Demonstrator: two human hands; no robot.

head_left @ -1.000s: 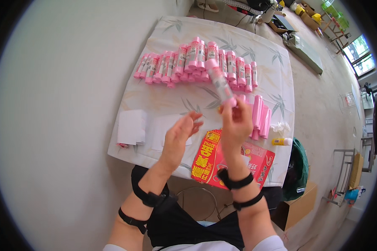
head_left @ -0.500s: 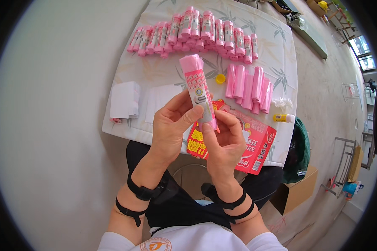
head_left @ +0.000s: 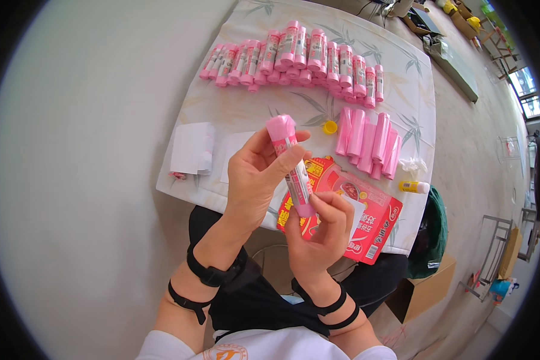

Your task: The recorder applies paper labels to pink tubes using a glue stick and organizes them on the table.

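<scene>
Both hands hold a pink plastic bag roll point(head_left: 298, 180) above the near edge of the table, tilted with its top leaning left. A printed pink-and-white label wraps its middle. My left hand point(head_left: 250, 180) is closed round the upper part, thumb across the label. At the lower end, my right hand point(head_left: 319, 240) pinches the roll between thumb and fingers. Beneath it lies a flattened red printed carton point(head_left: 381, 225) with a white slip of paper on it. Several unlabelled pink rolls point(head_left: 366, 141) lie to the right, beside a yellow cap point(head_left: 330, 127).
A heap of labelled pink rolls point(head_left: 288, 51) lies along the table's far side. White papers point(head_left: 192, 150) are at the left. A yellow glue stick point(head_left: 413, 187) and crumpled clear plastic point(head_left: 413, 165) lie near the right edge. A cardboard box point(head_left: 429, 288) and dark green bag point(head_left: 435, 234) stand beyond it.
The roll has come down and nearer to me. My left thumb has shifted up across the label, and my right fingers now grip the lower end. The whole view has shifted slightly.
</scene>
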